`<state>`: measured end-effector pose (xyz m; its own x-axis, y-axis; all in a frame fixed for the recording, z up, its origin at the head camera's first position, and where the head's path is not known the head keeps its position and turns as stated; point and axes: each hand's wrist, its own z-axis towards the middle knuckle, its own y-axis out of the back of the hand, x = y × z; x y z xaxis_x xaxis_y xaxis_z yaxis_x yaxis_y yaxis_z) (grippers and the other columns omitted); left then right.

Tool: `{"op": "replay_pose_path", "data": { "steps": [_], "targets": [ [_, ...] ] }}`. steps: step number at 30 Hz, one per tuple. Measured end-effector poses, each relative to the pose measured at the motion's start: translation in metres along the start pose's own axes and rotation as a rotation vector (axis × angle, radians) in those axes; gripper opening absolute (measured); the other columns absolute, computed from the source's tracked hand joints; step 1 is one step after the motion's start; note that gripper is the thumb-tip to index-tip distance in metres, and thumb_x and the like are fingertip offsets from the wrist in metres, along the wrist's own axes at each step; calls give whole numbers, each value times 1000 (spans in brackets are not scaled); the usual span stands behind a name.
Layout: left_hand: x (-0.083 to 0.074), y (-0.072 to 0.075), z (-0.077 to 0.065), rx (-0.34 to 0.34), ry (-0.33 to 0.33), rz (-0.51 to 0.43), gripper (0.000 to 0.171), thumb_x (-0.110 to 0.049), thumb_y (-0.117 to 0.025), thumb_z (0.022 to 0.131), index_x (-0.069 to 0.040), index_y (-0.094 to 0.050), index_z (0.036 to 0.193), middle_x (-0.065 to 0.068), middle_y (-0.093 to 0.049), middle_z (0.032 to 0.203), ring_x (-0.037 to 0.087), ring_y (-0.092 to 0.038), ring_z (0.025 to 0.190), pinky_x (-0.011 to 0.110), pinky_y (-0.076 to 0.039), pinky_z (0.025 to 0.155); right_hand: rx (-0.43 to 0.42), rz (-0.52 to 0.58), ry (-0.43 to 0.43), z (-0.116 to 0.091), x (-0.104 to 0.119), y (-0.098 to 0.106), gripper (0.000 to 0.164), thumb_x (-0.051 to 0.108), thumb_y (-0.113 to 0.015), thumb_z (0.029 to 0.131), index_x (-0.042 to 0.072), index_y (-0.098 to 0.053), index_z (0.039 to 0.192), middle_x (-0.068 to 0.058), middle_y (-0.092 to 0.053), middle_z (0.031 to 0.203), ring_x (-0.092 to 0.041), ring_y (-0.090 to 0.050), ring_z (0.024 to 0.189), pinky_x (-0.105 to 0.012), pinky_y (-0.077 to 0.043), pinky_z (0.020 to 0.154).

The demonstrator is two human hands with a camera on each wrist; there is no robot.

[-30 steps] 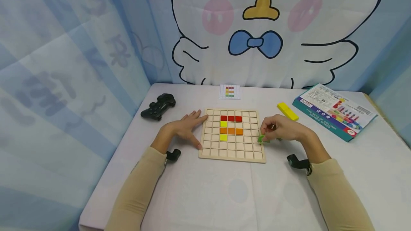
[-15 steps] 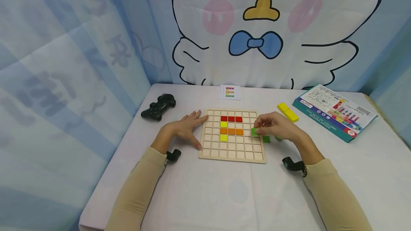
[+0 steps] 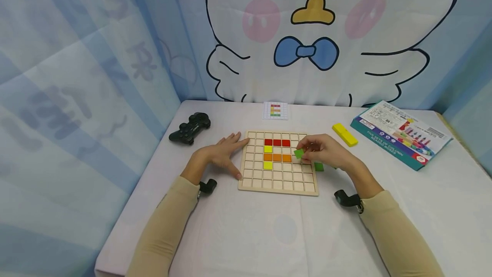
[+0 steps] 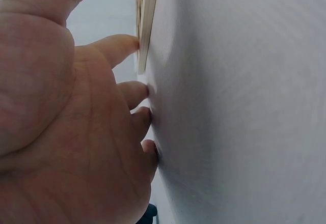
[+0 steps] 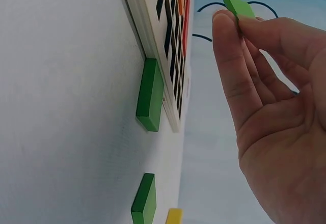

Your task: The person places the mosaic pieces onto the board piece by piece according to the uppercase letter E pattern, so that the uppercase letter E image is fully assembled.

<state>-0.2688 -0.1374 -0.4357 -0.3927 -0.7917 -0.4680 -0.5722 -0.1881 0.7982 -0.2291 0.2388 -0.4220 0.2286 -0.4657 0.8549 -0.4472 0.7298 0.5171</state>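
Note:
My right hand (image 3: 326,152) pinches a green square tile (image 3: 298,153) between thumb and fingertips, held above the right part of a wooden grid board (image 3: 277,185). In the right wrist view the tile (image 5: 239,7) shows at the tips, raised well over the board. On the board lie a row of red tiles (image 3: 276,142), a row of orange tiles (image 3: 277,157) and two yellow tiles (image 3: 267,165). My left hand (image 3: 224,154) spreads along the board's left side, thumb and index finger touching its edge. Two more green tiles (image 5: 150,95) lie on the table right of the board.
A small pattern card (image 3: 275,110) lies behind the board. At the back left sits a black game controller (image 3: 190,128). A yellow block (image 3: 344,134) and a teal-sided box (image 3: 401,134) lie at the right. A printed curtain (image 3: 307,84) hangs behind the table.
My right hand has picked the green tile up beside the board's right edge and carried it left over the board. The left hand has stayed put.

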Motion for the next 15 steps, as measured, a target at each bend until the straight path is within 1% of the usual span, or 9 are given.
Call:
{"op": "replay_pose_path", "data": {
  "steps": [6,10,15],
  "targets": [
    [-1,0,0,7,5,-4,135,-58,-93,67,-28,-11,169,8,9,176,28,12,163,52,4,132,12,-21,-1,1,1,-3,28,4,-74,95,4,-71,123,-14,-69,106,-24,-64,88,-18,-57,79],
    [-1,0,0,7,3,-4,134,-59,-93,67,-28,-11,169,8,9,176,27,12,163,52,4,132,11,-30,-7,1,1,-6,30,7,-74,96,4,-71,125,-12,-69,102,-23,-63,87,-17,-56,76],
    [-1,1,-1,3,-8,3,133,-58,-93,68,-27,-12,169,9,8,176,29,11,163,53,3,132,-16,-74,33,2,1,-9,30,10,-74,96,2,-71,125,-10,-67,98,-23,-61,89,-17,-53,74]
  ]
}}
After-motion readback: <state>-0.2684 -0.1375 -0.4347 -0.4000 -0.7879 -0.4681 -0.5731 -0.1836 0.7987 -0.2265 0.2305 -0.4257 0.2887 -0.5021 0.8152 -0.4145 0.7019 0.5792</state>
